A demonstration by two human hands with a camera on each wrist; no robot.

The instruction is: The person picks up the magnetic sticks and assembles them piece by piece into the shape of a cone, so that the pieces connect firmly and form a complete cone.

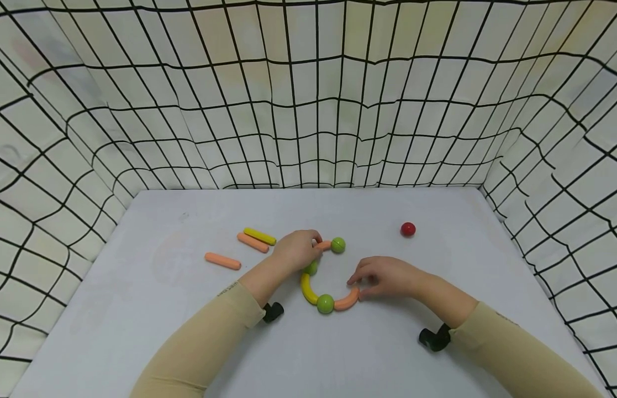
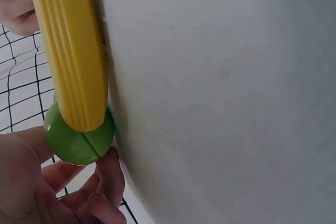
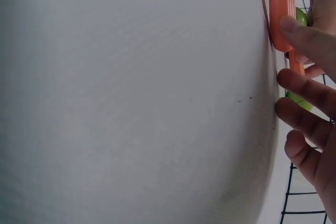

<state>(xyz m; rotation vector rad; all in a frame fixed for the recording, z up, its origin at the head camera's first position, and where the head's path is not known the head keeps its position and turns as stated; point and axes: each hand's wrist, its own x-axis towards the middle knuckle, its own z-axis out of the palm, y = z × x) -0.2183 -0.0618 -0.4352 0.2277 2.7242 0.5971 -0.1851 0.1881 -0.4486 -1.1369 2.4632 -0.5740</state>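
Toy pieces joined in an open curve lie on the white table. A green ball at the upper end of the curved yellow piece is pinched between the thumb and fingers of my left hand. From beside that hand an orange piece runs to another green ball. At the bottom, a third green ball joins the yellow piece to a curved orange piece. My right hand touches the free end of this orange piece with its thumb; its other fingers are loosely bent and apart.
Left of the curve lie a straight yellow stick, an orange stick beside it and another orange stick. A red ball sits at the right rear of the table. Black netting hangs around the far and side edges.
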